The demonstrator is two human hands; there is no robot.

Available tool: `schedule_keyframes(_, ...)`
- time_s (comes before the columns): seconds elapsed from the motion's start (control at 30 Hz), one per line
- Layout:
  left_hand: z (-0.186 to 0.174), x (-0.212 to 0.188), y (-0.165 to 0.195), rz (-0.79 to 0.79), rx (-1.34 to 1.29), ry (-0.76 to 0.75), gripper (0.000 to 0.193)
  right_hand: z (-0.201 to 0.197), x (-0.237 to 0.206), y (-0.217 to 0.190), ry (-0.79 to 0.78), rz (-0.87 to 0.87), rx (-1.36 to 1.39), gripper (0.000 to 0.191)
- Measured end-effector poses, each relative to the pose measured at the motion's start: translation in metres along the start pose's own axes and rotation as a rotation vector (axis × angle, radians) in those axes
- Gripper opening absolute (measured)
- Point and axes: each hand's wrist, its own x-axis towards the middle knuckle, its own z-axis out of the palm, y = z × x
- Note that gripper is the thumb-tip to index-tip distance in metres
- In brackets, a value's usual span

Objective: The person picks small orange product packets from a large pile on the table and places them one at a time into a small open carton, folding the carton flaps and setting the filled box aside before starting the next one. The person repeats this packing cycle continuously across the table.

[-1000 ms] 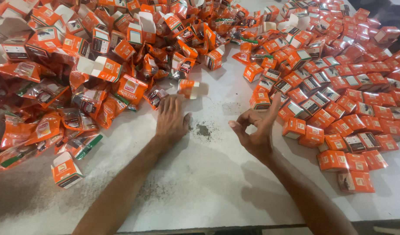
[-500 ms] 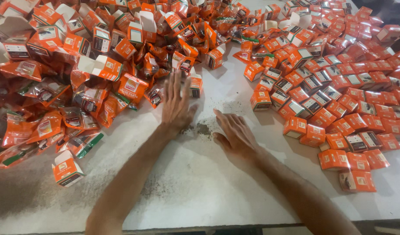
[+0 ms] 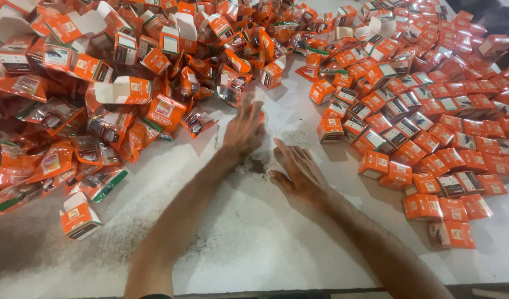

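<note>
Dark crumbs [image 3: 258, 164] lie on the white table [image 3: 254, 243] between both hands | left hand [image 3: 244, 128] flat, open, blurred, beside the crumbs, holding nothing | right hand [image 3: 300, 173] flat, fingers spread, empty | loose open boxes [image 3: 127, 91] piled left | closed boxes [image 3: 431, 133] laid right.

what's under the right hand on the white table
The right hand lies flat, palm down, on the white table. Dark loose grains show beside its thumb. Whatever lies beneath the palm is covered. The left hand reaches toward the orange cartons.
</note>
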Motion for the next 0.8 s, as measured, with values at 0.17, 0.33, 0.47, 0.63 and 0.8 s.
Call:
schedule_keyframes(0.17,-0.015,-0.042,0.03,-0.254,-0.953,-0.036,0.05,0.005,-0.005,0.01,0.029,0.166,0.216,0.096)
schedule_keyframes(0.33,-0.008,-0.075,0.064,-0.129,-1.145,-0.147,0.032,0.003,-0.007,0.017,-0.072,0.104,0.631,0.083)
schedule_keyframes(0.47,-0.001,-0.074,0.072,-0.142,-0.623,-0.068,0.03,0.004,-0.01,0.012,-0.011,0.312,0.651,0.087)
schedule_keyframes(0.63,-0.005,-0.07,0.072,-0.086,-0.608,0.024,0.025,0.005,-0.005,0.01,0.022,0.398,0.635,0.081)
schedule_keyframes(0.8,-0.011,-0.069,0.075,-0.119,-0.611,0.003,0.026,0.005,-0.007,0.015,0.046,0.256,0.483,0.082)
